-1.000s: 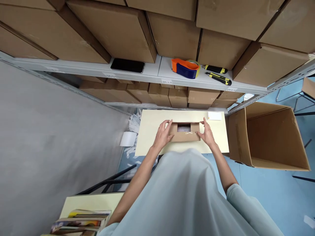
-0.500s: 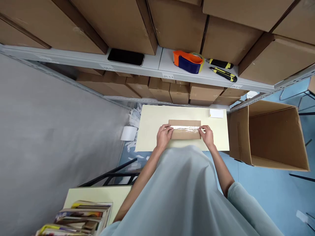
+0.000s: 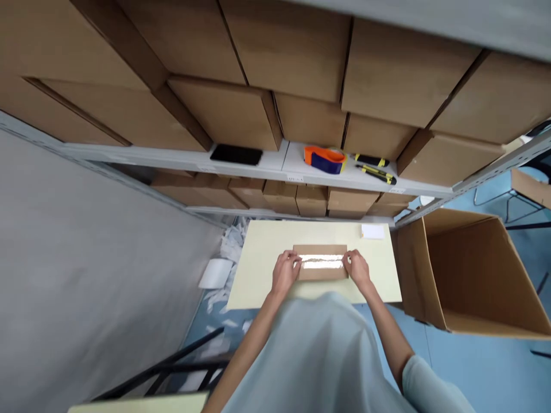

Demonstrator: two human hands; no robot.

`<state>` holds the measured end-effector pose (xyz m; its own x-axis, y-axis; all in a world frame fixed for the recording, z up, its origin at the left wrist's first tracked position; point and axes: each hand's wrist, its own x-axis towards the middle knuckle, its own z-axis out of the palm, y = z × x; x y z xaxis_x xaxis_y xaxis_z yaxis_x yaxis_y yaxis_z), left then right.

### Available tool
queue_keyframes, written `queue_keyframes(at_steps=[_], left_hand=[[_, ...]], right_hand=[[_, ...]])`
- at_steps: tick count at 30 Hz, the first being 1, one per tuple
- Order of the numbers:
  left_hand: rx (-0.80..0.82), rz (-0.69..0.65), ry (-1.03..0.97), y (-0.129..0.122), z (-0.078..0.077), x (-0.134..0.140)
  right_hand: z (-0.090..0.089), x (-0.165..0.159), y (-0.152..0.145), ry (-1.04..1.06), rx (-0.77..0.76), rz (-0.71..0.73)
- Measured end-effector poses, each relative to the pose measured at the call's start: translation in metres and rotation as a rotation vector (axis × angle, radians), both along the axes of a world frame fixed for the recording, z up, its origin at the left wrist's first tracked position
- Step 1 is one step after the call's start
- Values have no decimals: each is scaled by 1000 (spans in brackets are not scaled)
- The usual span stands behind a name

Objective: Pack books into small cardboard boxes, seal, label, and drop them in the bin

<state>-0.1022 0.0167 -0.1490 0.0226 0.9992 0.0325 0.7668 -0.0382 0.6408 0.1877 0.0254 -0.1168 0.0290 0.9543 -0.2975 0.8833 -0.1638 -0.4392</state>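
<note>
A small flat cardboard box [image 3: 321, 275] lies on the pale yellow table in front of me. Along its top runs a shiny strip of clear tape [image 3: 321, 263], bright with glare. My left hand [image 3: 284, 275] pinches the strip's left end at the box's left edge. At the right edge, my right hand [image 3: 357, 268] has thumb and fingers closed on the other end. Whether the strip is stuck down along its whole length I cannot tell.
On the shelf ahead lie a black phone [image 3: 236, 154], an orange and blue tape dispenser [image 3: 325, 160] and a utility knife [image 3: 376, 174]. A white packet [image 3: 372, 231] sits on the table [image 3: 267, 236]. To the right stands a large open carton [image 3: 419, 275].
The view has tilted upward, so shelf and table sit lower in it. Both hands stay at the strip's ends, and the glare on the tape has grown wider.
</note>
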Motion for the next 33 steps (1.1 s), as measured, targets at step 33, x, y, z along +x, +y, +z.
queue_keyframes(at_steps=[33], left_hand=[[555, -33, -43, 200, 185, 62]], right_hand=[[178, -86, 261, -171, 555, 299]])
